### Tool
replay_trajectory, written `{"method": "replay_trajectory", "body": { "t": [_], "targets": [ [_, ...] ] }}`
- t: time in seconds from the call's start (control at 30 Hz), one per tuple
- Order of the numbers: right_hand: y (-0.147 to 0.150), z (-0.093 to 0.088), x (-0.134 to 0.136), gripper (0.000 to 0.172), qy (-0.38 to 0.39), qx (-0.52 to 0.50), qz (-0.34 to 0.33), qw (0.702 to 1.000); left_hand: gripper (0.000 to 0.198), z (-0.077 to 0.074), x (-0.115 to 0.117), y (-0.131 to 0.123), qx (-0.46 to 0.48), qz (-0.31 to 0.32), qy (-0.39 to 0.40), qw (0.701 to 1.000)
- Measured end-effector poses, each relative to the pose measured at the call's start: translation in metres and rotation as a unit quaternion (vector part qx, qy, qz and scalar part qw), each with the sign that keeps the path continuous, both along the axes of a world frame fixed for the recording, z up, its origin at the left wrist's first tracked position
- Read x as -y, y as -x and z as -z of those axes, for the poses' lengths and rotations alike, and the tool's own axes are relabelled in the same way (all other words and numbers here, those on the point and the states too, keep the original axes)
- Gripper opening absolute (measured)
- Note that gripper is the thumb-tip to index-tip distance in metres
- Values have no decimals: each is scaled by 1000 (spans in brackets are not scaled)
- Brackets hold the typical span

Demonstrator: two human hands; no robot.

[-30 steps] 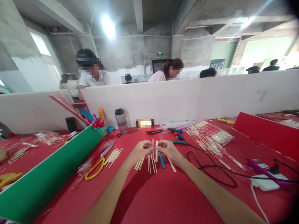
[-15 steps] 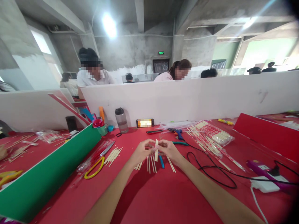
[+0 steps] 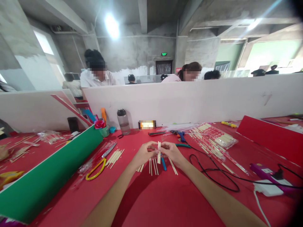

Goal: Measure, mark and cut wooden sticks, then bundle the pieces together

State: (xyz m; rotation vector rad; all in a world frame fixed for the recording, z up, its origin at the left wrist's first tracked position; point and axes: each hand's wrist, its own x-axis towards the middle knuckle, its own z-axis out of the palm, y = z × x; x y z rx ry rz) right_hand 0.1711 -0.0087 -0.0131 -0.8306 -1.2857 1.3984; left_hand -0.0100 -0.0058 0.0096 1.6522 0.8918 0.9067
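My left hand [image 3: 143,153] and my right hand [image 3: 172,152] meet over the red table [image 3: 151,195], fingertips pinched together on short pale wooden sticks [image 3: 159,150] held upright between them. Several more loose sticks [image 3: 153,166] lie flat on the table just under my hands, beside a blue-handled tool [image 3: 163,165]. Another small pile of sticks [image 3: 115,156] lies to the left.
Yellow-handled scissors [image 3: 96,169] and a green board [image 3: 47,176] lie at left. A water bottle [image 3: 123,121] stands by the white partition [image 3: 194,101]. Packets of sticks [image 3: 216,137], a blue glue gun [image 3: 181,135], black cable [image 3: 213,171] and a purple glue gun [image 3: 265,172] are at right. People sit behind the partition.
The two sticks that stood apart between my fingers a second ago are now pressed together into one upright bundle. My hands have closed in slightly.
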Motion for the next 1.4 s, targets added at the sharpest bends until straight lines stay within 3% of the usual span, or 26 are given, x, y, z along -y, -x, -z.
{"method": "replay_trajectory", "body": {
  "t": [1.17,1.4],
  "targets": [
    [-3,0,-5,34,-33,46,14,998,49,-6,5,-3,5,-12,0,1000],
    [-1,-4,-1,38,-12,29,16,999,44,-1,0,-1,-29,-7,-19,999]
  ]
}}
